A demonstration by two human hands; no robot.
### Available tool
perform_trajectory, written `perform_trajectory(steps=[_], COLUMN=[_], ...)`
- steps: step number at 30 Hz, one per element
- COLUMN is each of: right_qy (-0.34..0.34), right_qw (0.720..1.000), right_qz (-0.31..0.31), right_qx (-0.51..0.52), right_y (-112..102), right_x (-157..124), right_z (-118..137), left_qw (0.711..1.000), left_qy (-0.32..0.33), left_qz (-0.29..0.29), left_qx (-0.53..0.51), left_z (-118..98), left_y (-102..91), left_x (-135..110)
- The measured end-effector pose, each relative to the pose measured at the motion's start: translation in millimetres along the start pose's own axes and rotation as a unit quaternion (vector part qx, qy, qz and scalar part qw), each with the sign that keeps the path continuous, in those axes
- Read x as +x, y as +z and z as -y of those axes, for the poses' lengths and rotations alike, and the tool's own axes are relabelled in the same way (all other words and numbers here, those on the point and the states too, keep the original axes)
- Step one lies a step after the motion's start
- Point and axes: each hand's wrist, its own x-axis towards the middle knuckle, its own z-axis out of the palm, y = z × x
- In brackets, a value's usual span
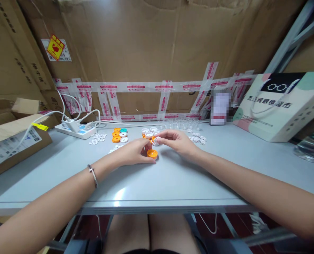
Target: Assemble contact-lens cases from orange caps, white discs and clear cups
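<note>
My left hand (139, 151) is closed round the side of an orange round cap (152, 154) that rests on the table, its hollow side facing up. Just behind it, my right hand (176, 141) pinches a small white disc (157, 140) between thumb and fingertips. More caps, white (148, 135) and orange, stand beyond the fingertips, partly hidden by my hands. Left of them is a group of orange caps (116, 134), white caps (123, 139) and a teal cap (123, 130). Small white pieces (114, 148) lie partly behind my left wrist.
A white power strip (78, 130) with cables sits at the back left, near white pieces (98, 138). Clear round containers (182, 124) line the back. More white pieces (197, 137), a phone (217, 109), a paper bag (273, 113) and a bottle (312, 146) stand right. A cardboard box (11, 148) is left.
</note>
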Motion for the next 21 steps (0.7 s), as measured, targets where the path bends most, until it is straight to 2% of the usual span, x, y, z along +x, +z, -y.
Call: perform_trajectory(steps=[6,11,21], right_qy=[-0.019,-0.031,-0.031], right_qw=[0.999,0.999,0.993], right_qz=[0.011,-0.004,0.004], right_qx=[-0.038,-0.029,-0.114], right_y=[3,3,5], right_x=[4,7,6], right_z=[-9,-19,-14], left_qw=[0.995,0.993,0.994], left_qy=[-0.010,-0.022,-0.045], left_qz=[-0.079,-0.088,-0.074], left_qx=[-0.052,-0.079,-0.066], left_z=[7,8,4], left_y=[13.6,19.3,17.9], left_x=[8,9,10])
